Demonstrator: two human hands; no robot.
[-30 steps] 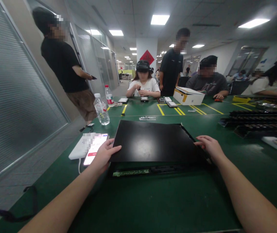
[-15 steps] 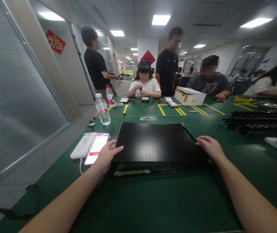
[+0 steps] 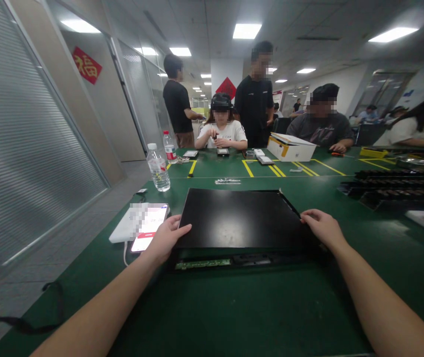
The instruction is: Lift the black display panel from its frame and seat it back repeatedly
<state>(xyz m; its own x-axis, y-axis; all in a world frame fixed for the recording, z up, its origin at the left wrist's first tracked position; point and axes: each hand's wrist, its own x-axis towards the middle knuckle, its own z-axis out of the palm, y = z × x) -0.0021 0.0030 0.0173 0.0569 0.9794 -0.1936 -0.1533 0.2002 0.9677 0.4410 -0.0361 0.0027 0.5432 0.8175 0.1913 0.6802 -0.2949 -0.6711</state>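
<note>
On one green table [image 3: 234,312], one black frame [image 3: 258,259] lies before us under one black panel [image 3: 236,218] that leaves the frame's near side bare, so we judge the covering partly done, with that side left. Next we count one white box [image 3: 296,151], two bottles [image 3: 158,171], our left hand [image 3: 166,239] grasping the panel's left edge, and our right hand [image 3: 324,231] at its right edge, pinching or only touching, we cannot tell. Smallest come one phone [image 3: 148,232] beside the left hand and one green circuit board [image 3: 202,264] in the frame's bare side.
</note>
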